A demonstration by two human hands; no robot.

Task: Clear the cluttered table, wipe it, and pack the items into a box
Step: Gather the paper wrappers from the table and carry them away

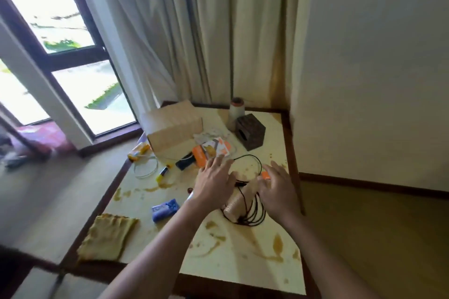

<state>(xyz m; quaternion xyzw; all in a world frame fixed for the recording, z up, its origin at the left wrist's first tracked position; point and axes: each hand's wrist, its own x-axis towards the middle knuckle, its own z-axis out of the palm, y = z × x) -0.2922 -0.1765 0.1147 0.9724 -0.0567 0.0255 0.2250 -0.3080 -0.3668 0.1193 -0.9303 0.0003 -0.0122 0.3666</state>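
Reaching over the stained tabletop (pixel 243 262), I have both hands spread, fingers straight, gripping nothing: left hand (pixel 215 183) over the tipped paper cup (pixel 237 205), right hand (pixel 277 190) beside a small orange piece (pixel 265 175). The black cable (pixel 254 215) seems looped round the cup, so I judge they need untangling first. The cardboard box (pixel 172 130) stands far-left, the yellow cloth (pixel 107 238) near-left for wiping.

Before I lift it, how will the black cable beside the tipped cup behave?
The black cable looks thin and loosely coiled, so it will probably hang floppy and trail loops. Its coils overlap the paper cup lying on its side, so lifting may drag or roll that cup. It is likely light.
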